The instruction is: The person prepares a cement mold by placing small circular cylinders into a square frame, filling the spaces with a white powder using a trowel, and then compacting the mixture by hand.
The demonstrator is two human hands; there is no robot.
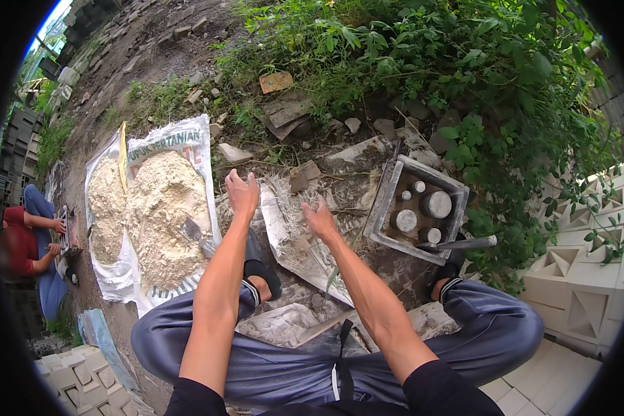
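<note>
My left hand (243,195) is raised over the ground with its fingers loosely apart and nothing in them. To its right, my right hand (320,220) also holds nothing, its thumb and fingers spread. Between and below the hands lies a long whitish board (276,220) with frayed, straw-like bits along it. Nearest on my right is a square grey mould box (457,186) with several round grey cylinders (437,205) standing inside. A tool with a dark handle (470,243) rests across its near rim. On my left, a pale sandy powder heap (170,201) lies on an opened white sack (203,139).
A dark metal blade (191,229) sticks in the powder. Broken stones and tiles (284,114) lie ahead, before green plants (395,55). Pale patterned blocks (568,277) are stacked at right, others (83,381) at lower left. A person in red (19,239) sits far left.
</note>
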